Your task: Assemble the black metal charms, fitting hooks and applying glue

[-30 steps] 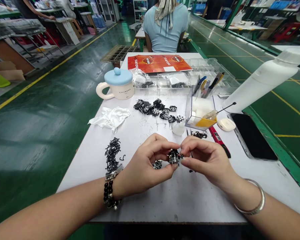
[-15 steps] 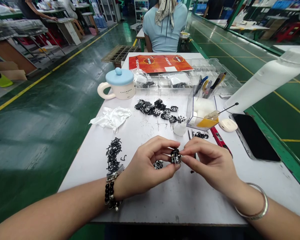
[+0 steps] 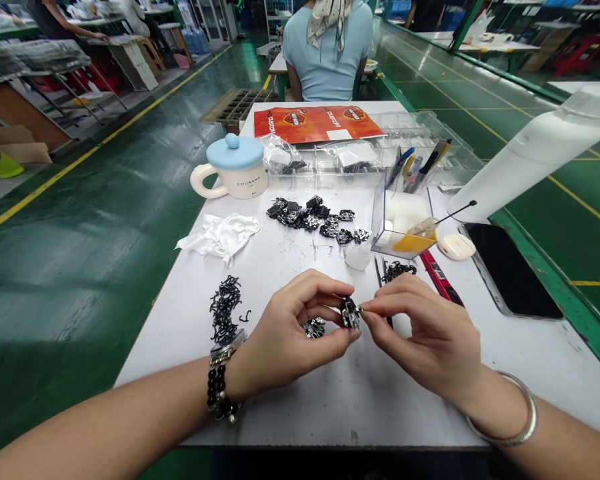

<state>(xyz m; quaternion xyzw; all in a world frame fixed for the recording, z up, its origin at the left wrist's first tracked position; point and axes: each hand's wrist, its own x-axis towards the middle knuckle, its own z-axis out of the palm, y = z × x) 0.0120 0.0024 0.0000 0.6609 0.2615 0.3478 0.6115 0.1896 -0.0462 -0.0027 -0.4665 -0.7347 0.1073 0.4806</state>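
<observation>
Small black-and-silver metal part (image 3: pixel 351 312) at lower centre of frame, held just above the white worktop (image 3: pixel 290 267). Pinched between thumb and fingers of left hand (image 3: pixel 290 333); left grip clenched on the part. Right hand (image 3: pixel 425 330) meeting it from the right, thumb and forefinger tips closed on the part's right edge; right grip also grasping the same part. Beaded bracelet and watch on left wrist, silver bangle on right wrist.

Second similar piece (image 3: pixel 314 327) lying on worktop just below-left of the held part, beside left fingers. Pile of thin black hooks (image 3: pixel 223 309) left of centre, near left wrist. Heap of black parts (image 3: pixel 315 217) at centre of frame, well apart from the hands. Crumpled white cloth (image 3: pixel 221 235) left of that heap. Cream mug with blue lid (image 3: pixel 235 168) in upper-left part of worktop. Clear plastic box (image 3: pixel 403 223) with pens and tools right of centre; red-handled tool (image 3: pixel 440 277) beneath it. Dark phone (image 3: pixel 510 270) at right. Orange printed sheet (image 3: pixel 320 123) at top centre. Seated person in light-blue shirt (image 3: pixel 327 57) beyond the worktop, back turned.
</observation>
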